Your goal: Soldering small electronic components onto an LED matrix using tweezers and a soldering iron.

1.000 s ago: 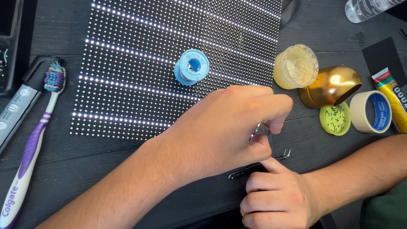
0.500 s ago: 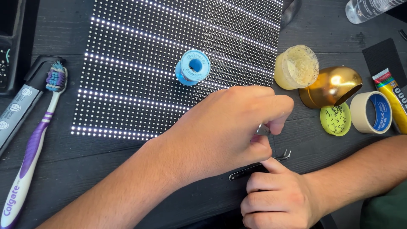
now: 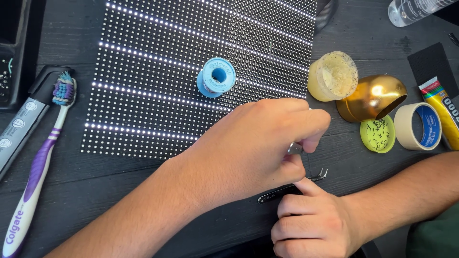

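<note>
Pinching a small silvery metal piece (image 3: 295, 148) between thumb and forefinger, the left hand (image 3: 253, 148) sits closed over the lower right corner of the LED matrix panel (image 3: 158, 81); what the piece is cannot be made out, as the fingers cover most of it. Just below, the right hand (image 3: 313, 224) is curled into a loose fist on the table, thumb resting on a pair of black tweezers (image 3: 291, 186) whose forked tips lie open on the wood. Whether the right fingers actually grip anything cannot be told.

Against the pictures from a second and half a second ago, very little has altered: both hands keep their posts, the left has shifted only slightly, and the tweezers lie where they lay. The work is fine and local, held at one spot on the panel edge.

Panel condition: several rows of its dots are lit white, the others dark. A blue spool (image 3: 216, 77) stands on it.

To the right stand a yellowish tub (image 3: 333, 75), a gold dome-shaped cup (image 3: 372, 98) on its side, a green lid (image 3: 377, 134) holding tiny dark bits, a tape roll (image 3: 420, 126) and a yellow tube (image 3: 442, 107). A clear bottle (image 3: 413, 8) lies at the top edge. To the left lies a purple toothbrush (image 3: 40, 162).

Surface: dark, grained wooden table (image 3: 95, 181). Nothing of the room shows.
</note>
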